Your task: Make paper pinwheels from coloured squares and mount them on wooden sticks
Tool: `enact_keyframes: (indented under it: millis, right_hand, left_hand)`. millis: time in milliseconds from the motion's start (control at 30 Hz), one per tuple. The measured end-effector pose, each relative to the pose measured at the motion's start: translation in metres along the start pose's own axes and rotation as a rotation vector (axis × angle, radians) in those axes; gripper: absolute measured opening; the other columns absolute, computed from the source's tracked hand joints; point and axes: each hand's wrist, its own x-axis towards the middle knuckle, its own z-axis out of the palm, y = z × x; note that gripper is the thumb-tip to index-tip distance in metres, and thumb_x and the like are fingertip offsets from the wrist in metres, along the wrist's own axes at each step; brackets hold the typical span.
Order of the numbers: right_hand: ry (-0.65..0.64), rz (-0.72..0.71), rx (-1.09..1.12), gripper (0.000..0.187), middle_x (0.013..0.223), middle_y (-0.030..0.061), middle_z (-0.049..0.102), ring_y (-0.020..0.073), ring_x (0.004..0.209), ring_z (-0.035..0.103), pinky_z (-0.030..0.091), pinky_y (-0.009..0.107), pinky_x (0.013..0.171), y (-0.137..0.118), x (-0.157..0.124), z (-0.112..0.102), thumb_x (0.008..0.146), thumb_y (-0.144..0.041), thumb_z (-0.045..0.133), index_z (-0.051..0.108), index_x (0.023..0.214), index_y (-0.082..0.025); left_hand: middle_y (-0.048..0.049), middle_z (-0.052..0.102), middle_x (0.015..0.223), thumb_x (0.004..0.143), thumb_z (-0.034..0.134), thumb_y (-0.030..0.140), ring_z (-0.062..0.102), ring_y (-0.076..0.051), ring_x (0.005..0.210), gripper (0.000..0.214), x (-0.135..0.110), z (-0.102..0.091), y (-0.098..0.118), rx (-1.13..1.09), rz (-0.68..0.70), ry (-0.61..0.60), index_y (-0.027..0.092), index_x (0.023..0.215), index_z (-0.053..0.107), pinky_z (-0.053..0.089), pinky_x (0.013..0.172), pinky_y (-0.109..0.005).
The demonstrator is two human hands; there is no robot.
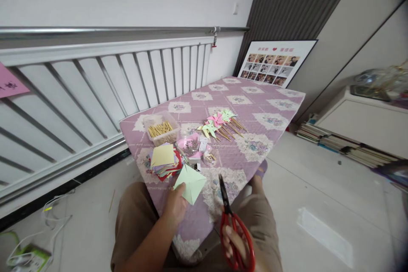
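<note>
Closest to me, the right hand (235, 243) is wrapped around the handles of the red-handled scissors (226, 199), its fingers through the loops; the forearm runs off the bottom edge, and I can't make out whether the blades are fully together. My left hand (176, 205) pinches the near-left edge of a pale green paper square (193, 183), thumb on top, the other fingers mostly hidden from me. The square is held out flat over the purple patterned tablecloth (255, 121), apart from the scissors, with dark lines running from its corners toward the middle; whether slits or creases, I can't tell. Just beyond it I see a stack of coloured paper squares (163, 155), a small clear jar (210, 163) whose contents are too small to identify, and a plastic tub (166, 138) of wooden sticks. Farther off lie pink and green paper pinwheels (217, 120), overlapping so I can't count them.
</note>
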Motion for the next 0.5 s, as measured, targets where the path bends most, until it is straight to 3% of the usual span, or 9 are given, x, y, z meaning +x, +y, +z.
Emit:
enact_keyframes:
  millis: [167, 333, 400, 500]
  right_hand:
    - [-0.169, -0.049, 0.219, 0.063, 0.071, -0.0025, 0.053, 0.0105, 0.06, 0.049, 0.043, 0.024, 0.059, 0.007, -0.011, 0.018, 0.071, -0.062, 0.066, 0.049, 0.121, -0.028]
    - [-0.252, -0.034, 0.051, 0.07, 0.076, 0.0015, 0.06, 0.0148, 0.062, 0.056, 0.046, 0.028, 0.059, 0.01, -0.018, 0.016, 0.064, -0.075, 0.06, 0.056, 0.119, -0.032]
    - [-0.238, -0.009, -0.074, 0.075, 0.074, 0.003, 0.062, 0.0177, 0.055, 0.057, 0.046, 0.03, 0.049, -0.004, -0.01, 0.009, 0.061, -0.079, 0.056, 0.058, 0.119, -0.032]
    - [-0.129, -0.067, -0.178, 0.08, 0.071, 0.0049, 0.064, 0.0259, 0.06, 0.062, 0.046, 0.033, 0.042, -0.047, 0.029, -0.011, 0.059, -0.08, 0.056, 0.058, 0.121, -0.03]
  left_hand:
    - [-0.008, 0.073, 0.084, 0.061, 0.073, 0.014, 0.069, -0.019, 0.074, 0.022, 0.0, 0.007, 0.0, -0.01, 0.005, 0.048, 0.013, 0.083, 0.066, 0.054, 0.069, -0.029]
    - [-0.0071, 0.073, 0.09, 0.056, 0.078, 0.019, 0.069, -0.021, 0.081, 0.038, -0.007, 0.018, 0.007, 0.033, 0.084, -0.022, 0.016, 0.092, 0.065, 0.053, 0.075, -0.032]
    - [-0.0084, 0.073, 0.094, 0.057, 0.077, 0.022, 0.069, -0.023, 0.084, 0.042, -0.009, 0.02, 0.009, 0.064, 0.136, -0.027, 0.015, 0.096, 0.064, 0.052, 0.076, -0.034]
    - [-0.0104, 0.073, 0.093, 0.059, 0.075, 0.026, 0.069, -0.025, 0.082, 0.044, -0.009, 0.021, 0.01, 0.155, 0.211, -0.008, 0.014, 0.1, 0.063, 0.052, 0.073, -0.035]
